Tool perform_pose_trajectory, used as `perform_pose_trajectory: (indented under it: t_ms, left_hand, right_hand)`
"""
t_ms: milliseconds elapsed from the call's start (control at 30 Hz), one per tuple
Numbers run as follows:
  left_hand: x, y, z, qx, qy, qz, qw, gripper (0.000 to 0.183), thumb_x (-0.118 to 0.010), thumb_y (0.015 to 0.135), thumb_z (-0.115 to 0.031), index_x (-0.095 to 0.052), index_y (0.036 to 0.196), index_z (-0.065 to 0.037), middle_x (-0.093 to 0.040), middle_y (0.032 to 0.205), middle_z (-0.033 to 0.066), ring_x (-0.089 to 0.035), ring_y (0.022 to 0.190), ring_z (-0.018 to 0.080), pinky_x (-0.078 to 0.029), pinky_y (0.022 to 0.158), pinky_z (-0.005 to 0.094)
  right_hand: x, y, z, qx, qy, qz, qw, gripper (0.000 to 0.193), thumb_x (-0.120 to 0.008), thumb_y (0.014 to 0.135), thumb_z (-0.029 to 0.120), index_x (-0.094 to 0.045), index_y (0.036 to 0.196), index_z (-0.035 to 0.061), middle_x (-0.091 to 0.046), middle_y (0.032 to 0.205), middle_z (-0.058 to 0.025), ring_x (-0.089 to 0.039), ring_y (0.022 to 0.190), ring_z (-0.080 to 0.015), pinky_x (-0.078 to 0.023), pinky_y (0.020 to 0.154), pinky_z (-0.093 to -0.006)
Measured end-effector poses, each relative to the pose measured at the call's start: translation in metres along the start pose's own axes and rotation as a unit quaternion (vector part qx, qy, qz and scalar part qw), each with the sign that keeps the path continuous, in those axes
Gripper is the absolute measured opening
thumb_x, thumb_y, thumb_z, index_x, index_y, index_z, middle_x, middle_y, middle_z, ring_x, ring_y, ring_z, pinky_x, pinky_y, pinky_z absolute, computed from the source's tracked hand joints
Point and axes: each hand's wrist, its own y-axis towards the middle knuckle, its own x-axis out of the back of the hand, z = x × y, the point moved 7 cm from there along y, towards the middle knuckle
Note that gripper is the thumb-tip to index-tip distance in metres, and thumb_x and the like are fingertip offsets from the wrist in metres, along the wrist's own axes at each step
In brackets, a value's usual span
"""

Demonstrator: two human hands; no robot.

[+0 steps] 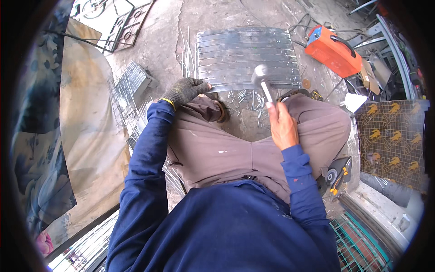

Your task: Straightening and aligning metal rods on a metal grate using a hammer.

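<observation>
In my bare right hand (283,127) is a hammer (268,93), its silvery head raised over the near edge of a slatted metal panel (247,56) and smeared by motion. The panel lies flat on the ground beyond my knees, crossed by several parallel dark lines. My left hand (183,92), in a dark knitted glove with a yellow cuff, is closed at the panel's near left corner. Its fingertips pinch the end of a thin metal strip (235,86) along that edge. Scattered nails or short cut rods (247,102) lie between my feet, just below the panel.
An orange welding machine (334,51) with cables stands at the far right. Long thin rods (186,54) lie left of the panel, near a bundle of metal pieces (132,84). By my right thigh is an angle grinder (333,176). A tan sheet (90,99) hangs at left.
</observation>
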Motion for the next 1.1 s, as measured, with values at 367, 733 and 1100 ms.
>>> perform_pose_trajectory:
  t_ms: [367,733,1100]
  left_hand:
    - [0.003,-0.012,-0.007,-0.066,-0.086,-0.042,0.993,0.04,-0.065,0.098,-0.044,-0.074,0.106,-0.006,-0.071,0.094,0.002,-0.061,0.091,0.0124,-0.046,0.091,0.0307]
    - [-0.002,-0.015,-0.025,-0.06,0.029,-0.01,0.998,0.037,-0.067,0.097,-0.039,-0.073,0.114,-0.006,-0.073,0.098,0.0067,-0.065,0.093,0.0145,-0.05,0.091,0.0324]
    - [0.001,-0.006,-0.007,-0.062,-0.009,-0.042,0.997,0.038,-0.069,0.094,-0.04,-0.075,0.111,-0.006,-0.073,0.095,0.009,-0.066,0.09,0.0162,-0.051,0.089,0.0337]
  right_hand:
    - [0.016,-0.023,-0.025,-0.058,0.189,-0.033,0.98,0.051,-0.052,0.104,0.053,-0.058,0.093,0.0029,-0.052,0.064,-0.0057,-0.052,0.059,-0.0156,-0.044,0.059,-0.0363]
    - [0.008,-0.016,-0.053,-0.098,0.226,-0.034,0.969,0.053,-0.052,0.104,0.053,-0.058,0.088,0.0026,-0.05,0.062,-0.0032,-0.049,0.058,-0.0136,-0.042,0.058,-0.0339]
    - [0.004,-0.014,-0.048,-0.059,0.204,-0.048,0.976,0.049,-0.055,0.103,0.052,-0.065,0.103,0.0043,-0.047,0.063,0.0029,-0.043,0.056,-0.0051,-0.036,0.051,-0.0255]
